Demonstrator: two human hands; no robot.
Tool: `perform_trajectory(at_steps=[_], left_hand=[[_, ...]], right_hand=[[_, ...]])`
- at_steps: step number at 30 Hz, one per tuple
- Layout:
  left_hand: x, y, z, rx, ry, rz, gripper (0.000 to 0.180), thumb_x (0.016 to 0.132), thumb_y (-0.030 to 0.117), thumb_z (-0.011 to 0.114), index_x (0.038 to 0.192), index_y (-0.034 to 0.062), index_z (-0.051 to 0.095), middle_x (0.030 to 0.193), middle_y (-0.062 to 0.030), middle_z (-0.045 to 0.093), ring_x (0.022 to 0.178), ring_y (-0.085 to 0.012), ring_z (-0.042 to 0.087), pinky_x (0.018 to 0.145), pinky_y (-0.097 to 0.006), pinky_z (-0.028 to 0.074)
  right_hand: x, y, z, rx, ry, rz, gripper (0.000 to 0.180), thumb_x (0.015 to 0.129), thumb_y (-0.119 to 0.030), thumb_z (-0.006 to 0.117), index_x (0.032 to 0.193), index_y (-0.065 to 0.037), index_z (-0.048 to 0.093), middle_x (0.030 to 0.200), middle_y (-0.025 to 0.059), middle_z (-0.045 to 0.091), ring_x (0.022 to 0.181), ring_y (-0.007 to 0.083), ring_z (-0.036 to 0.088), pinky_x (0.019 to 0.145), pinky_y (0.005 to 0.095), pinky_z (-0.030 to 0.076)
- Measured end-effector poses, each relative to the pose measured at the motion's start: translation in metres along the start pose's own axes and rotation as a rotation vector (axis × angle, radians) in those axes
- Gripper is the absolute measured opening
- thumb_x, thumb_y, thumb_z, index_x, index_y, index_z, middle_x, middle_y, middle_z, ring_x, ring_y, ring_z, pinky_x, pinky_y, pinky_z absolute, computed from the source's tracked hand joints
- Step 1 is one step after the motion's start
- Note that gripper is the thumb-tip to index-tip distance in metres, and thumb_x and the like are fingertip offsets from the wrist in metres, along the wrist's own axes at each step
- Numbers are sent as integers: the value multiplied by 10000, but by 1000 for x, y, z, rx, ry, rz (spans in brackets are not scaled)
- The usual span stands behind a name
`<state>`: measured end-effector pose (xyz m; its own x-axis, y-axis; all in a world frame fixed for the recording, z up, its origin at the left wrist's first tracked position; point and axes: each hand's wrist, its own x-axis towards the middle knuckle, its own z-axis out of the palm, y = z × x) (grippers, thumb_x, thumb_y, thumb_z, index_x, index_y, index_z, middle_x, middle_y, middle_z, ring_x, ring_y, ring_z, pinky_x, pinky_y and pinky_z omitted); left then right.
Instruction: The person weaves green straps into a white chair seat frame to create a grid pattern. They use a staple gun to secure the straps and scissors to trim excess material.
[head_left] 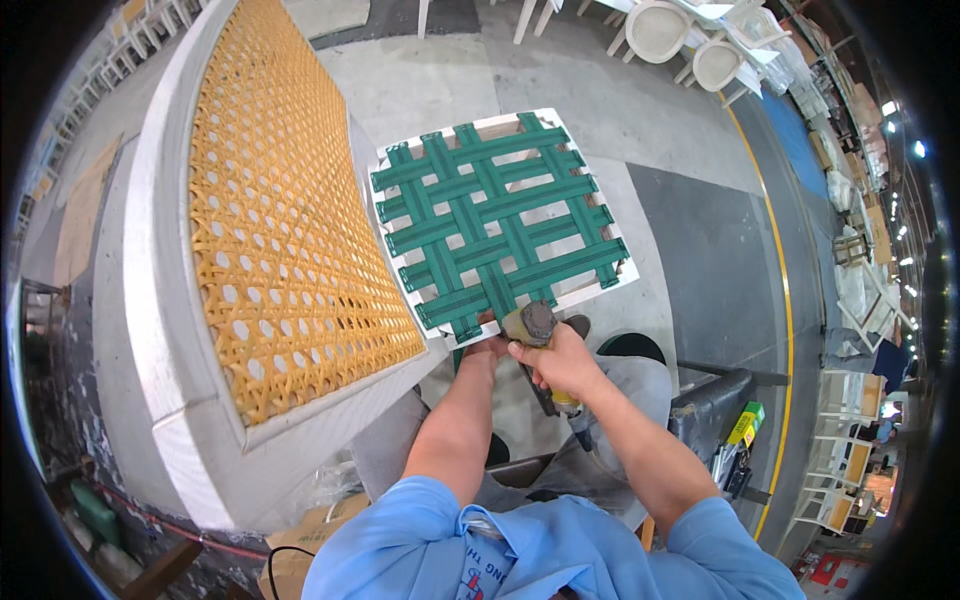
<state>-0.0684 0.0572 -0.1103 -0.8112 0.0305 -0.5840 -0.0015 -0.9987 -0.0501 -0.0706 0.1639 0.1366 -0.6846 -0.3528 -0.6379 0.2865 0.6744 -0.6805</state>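
A chair lies ahead of me with its seat frame (598,288) facing up, crossed by woven green webbing straps (495,208). Its tall white-framed back, filled with yellow cane mesh (285,225), rises on the left. My right hand (566,362) is wrapped round the grip of a yellow and dark air stapler (530,324). The stapler's head is at the near edge of the seat, by the end of a strap. My left hand (486,347) is at that same edge, just left of the stapler. Its fingers are mostly hidden by the frame and webbing.
A black padded surface (710,410) at my right carries a green and yellow box (746,424) and metal tools. White stools (657,30) and tables stand far off at upper right. A yellow floor line (779,270) runs down the right. Cardboard (315,530) lies at lower left.
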Motion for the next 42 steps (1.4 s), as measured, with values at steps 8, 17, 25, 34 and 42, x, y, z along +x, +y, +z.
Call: perform_trajectory(at_steps=[8, 17, 25, 34, 42], left_hand=[[-45, -1, 0, 980, 648, -363, 327, 938, 301, 602, 1154, 56, 619, 1162, -128, 662, 1110, -280, 629, 909, -435, 528], [-124, -18, 43, 1625, -259, -56, 294, 896, 117, 563, 1149, -7, 646, 1134, -137, 693, 1043, -214, 632, 885, -363, 498], [-130, 28, 106, 1261, 79, 400, 233, 954, 172, 546, 1017, -4, 685, 905, -98, 732, 725, -143, 642, 670, -272, 490], [-76, 38, 110, 1299, 174, 409, 334, 992, 235, 479, 977, -27, 685, 834, -106, 743, 675, -138, 631, 627, -289, 473], [-76, 32, 114, 1278, 200, 428, 347, 981, 232, 497, 918, -52, 687, 813, -132, 737, 707, -182, 666, 675, -333, 490]], right_hand=[[-41, 6, -44, 331, 34, -83, 274, 890, -224, 739, 1009, 5, 646, 713, 27, 616, 520, 102, 566, 445, 255, 451], [-63, 35, -86, 430, 109, -97, 262, 900, -245, 735, 986, -15, 643, 755, 27, 618, 536, 112, 570, 456, 271, 454], [-30, 25, -62, 375, -61, -74, 331, 890, -252, 752, 1046, 5, 614, 771, 22, 605, 543, 110, 563, 454, 271, 454], [12, 17, -36, 219, -51, -30, 373, 884, -269, 761, 1062, 16, 597, 749, 24, 606, 528, 111, 563, 445, 269, 450], [19, 15, -26, 134, 1, -13, 283, 888, -241, 743, 975, 6, 637, 690, 30, 609, 504, 114, 565, 444, 278, 444]])
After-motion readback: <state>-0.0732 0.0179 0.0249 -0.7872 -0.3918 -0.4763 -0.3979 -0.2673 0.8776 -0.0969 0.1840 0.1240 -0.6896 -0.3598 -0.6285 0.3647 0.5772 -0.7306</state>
